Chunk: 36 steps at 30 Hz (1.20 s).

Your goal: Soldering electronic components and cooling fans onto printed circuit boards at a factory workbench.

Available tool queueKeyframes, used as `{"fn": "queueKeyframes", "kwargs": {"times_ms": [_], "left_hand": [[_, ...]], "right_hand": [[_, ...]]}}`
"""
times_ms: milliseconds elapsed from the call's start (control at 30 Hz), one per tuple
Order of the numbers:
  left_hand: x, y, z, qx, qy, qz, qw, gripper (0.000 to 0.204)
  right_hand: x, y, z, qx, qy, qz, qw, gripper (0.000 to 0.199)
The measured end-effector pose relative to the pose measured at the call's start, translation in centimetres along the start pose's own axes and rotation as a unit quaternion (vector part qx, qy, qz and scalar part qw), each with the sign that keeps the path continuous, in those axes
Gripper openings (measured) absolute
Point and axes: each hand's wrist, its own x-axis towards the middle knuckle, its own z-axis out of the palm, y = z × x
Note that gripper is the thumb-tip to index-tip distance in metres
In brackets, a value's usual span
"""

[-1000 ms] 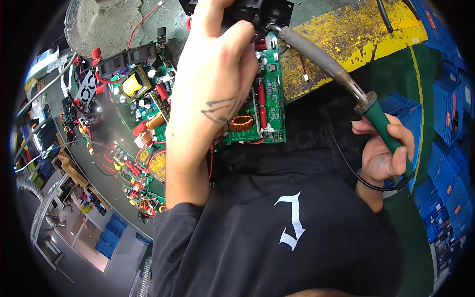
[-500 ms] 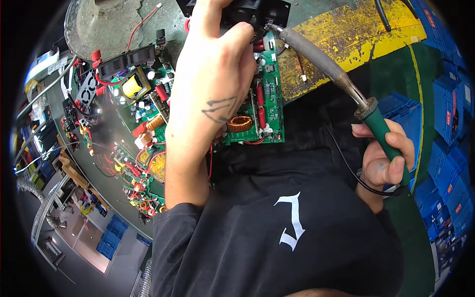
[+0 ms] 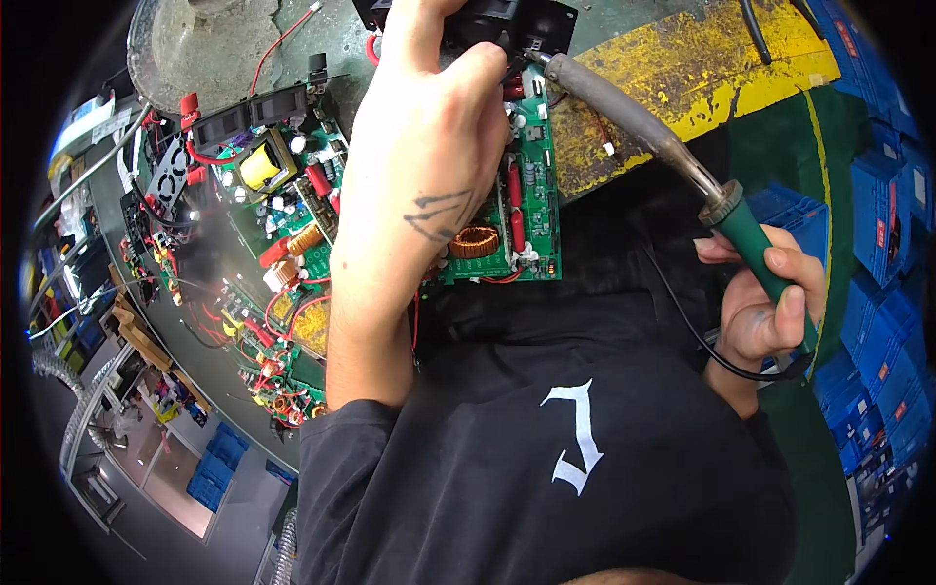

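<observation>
My right hand (image 3: 765, 312) is closed around the green handle of a soldering iron (image 3: 624, 107). The iron's long grey barrel slants up and left, and its tip meets the right part of a black end panel (image 3: 546, 27) at the top edge of the view. My left hand (image 3: 434, 161) lies over a green circuit board (image 3: 536, 180) with its fingers bent around that panel; some fingertips are hidden. On the board beside my left wrist sit a copper-wound coil (image 3: 474, 242) and red components (image 3: 516, 205).
More circuit boards with a yellow transformer (image 3: 260, 170) and loose wires crowd the left of the bench. A worn yellow board (image 3: 673, 73) lies at the right, near stacked blue bins (image 3: 882, 224). The iron's black cable (image 3: 682, 317) loops below my right hand.
My right hand and the iron's handle have shifted slightly right. The tip remains at the black panel, and my left hand keeps its grip with a very small shift.
</observation>
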Motion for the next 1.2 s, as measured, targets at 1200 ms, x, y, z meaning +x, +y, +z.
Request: {"fn": "queueKeyframes", "kwargs": {"times_ms": [1200], "left_hand": [[-0.1, -0.5, 0.2, 0.026, 0.012, 0.061, 0.998, 0.011]], "right_hand": [[-1.8, -1.1, -0.6, 0.052, 0.101, 0.027, 0.993, 0.046]]}}
